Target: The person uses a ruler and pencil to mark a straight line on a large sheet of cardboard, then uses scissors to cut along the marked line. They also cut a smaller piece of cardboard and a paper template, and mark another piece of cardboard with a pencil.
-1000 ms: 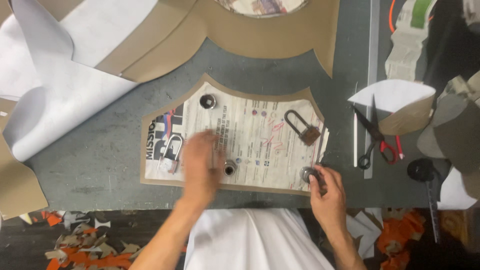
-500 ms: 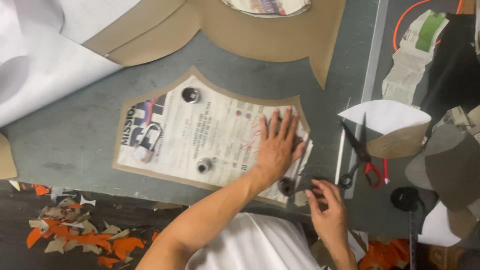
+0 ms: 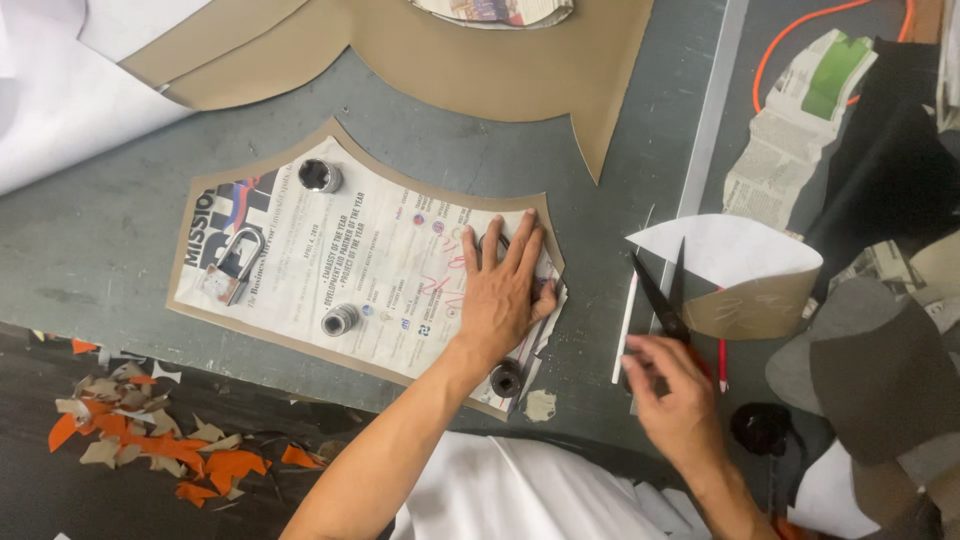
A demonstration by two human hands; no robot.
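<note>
Pressing flat, the left hand [image 3: 500, 295] lies fingers spread wide on the newspaper pattern [image 3: 350, 265], right end, on the grey table [image 3: 90, 250]. Right hand [image 3: 672, 390] reaches the black scissors [image 3: 662, 300] just right of the pattern; fingers curled at the handles, grip probably not closed yet. Metal weights [image 3: 320, 176] pin the sheet. Judgement: keep the palm down firmly so the layers don't shift.
</note>
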